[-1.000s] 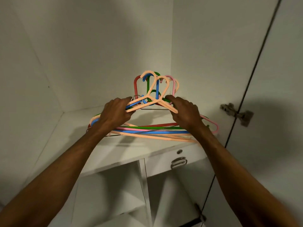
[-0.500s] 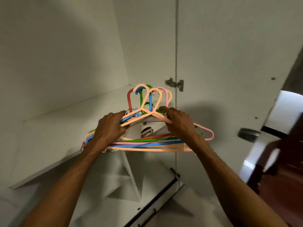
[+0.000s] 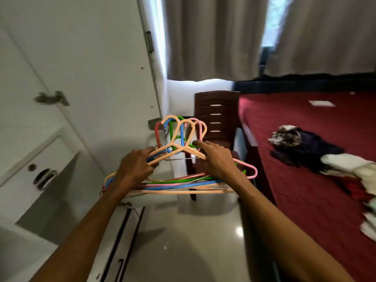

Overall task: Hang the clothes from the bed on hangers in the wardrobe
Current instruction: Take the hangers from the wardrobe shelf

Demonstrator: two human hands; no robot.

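Our left hand [image 3: 136, 167] and right hand [image 3: 213, 159] both curl round the loose bundle of coloured plastic hangers [image 3: 183, 185] at twelve o'clock, the crumpled clothes [image 3: 305, 147] heaped on the maroon bed [image 3: 295, 200] at two o'clock, and we think a loosely caught hanger could slip out and fall.

Bunch of colourful plastic hangers [image 3: 183, 185], hooks up; clothes [image 3: 309, 149] heaped on bed [image 3: 305, 210].

Home bedroom indicated: bed [image 3: 305, 139] in red cover; wardrobe [image 3: 91, 68] in white; curtains [image 3: 213, 37] drawn; plastic chair [image 3: 215, 110].
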